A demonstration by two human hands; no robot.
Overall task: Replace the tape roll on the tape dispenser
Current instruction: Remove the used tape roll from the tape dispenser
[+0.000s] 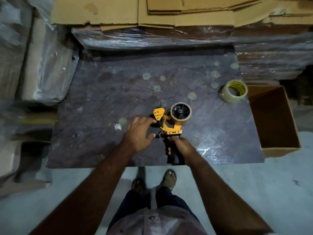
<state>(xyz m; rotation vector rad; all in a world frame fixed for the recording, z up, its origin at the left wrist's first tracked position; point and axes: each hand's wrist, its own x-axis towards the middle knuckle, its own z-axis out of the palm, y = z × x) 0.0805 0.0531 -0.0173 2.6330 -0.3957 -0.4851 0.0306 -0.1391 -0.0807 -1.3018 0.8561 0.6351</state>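
A yellow and black tape dispenser (166,123) stands near the front of a dark wrapped slab (118,92). On its spool sits a thin brown roll (180,113), almost down to the cardboard core. My right hand (182,145) is closed around the black pistol handle. My left hand (141,133) lies against the dispenser's left side, fingers on the black front part and thumb by the frame. A fuller roll of clear tape with a yellow core (234,91) lies apart at the slab's right edge.
An open cardboard box (274,119) sits to the right of the slab. Flat cardboard sheets (169,11) are stacked on wrapped bundles behind. Plastic-wrapped packages (42,68) crowd the left. My sandalled feet (167,178) stand on the concrete floor below.
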